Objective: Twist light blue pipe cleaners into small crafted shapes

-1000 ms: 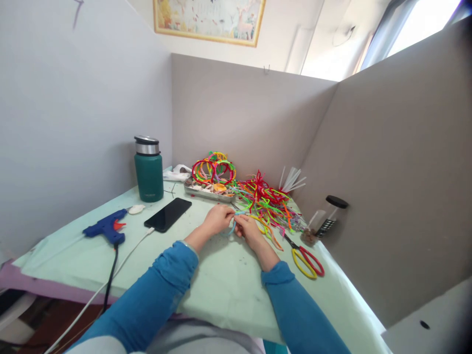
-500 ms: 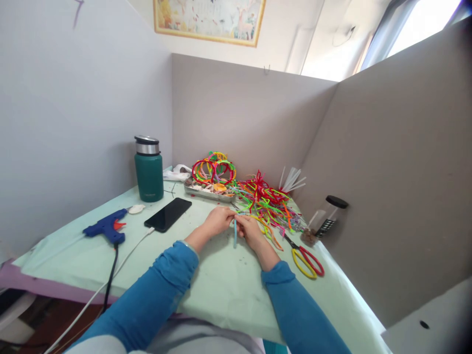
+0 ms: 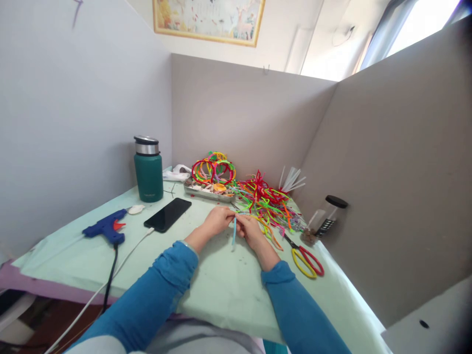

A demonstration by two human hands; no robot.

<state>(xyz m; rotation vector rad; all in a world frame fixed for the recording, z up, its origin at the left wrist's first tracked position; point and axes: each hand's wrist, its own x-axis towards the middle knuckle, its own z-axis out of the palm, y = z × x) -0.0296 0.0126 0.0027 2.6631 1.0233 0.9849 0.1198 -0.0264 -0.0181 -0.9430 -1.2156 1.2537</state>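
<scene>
A light blue pipe cleaner (image 3: 234, 235) hangs down between my two hands over the middle of the table. My left hand (image 3: 220, 220) is closed, its fingertips pinching the upper end of the strip. Close against it, my right hand (image 3: 248, 228) is closed on the same strip, thumb and fingers pressed together. The fingertips meet, and the part of the strip between them is hidden. Behind my right hand lies a heap of coloured pipe cleaners (image 3: 263, 196), with a few orange and yellow ones near its fingers.
Scissors (image 3: 308, 261) with red and yellow handles lie at right, near a clear jar (image 3: 324, 221). A phone (image 3: 168, 215), a blue glue gun (image 3: 106, 226) with its cord and a green bottle (image 3: 148, 177) stand or lie at left. Behind is a metal tray (image 3: 209, 195) with coloured rings.
The lower end of the light blue strip has swung slightly left and hangs a little lower. Both hands have stayed almost in place.
</scene>
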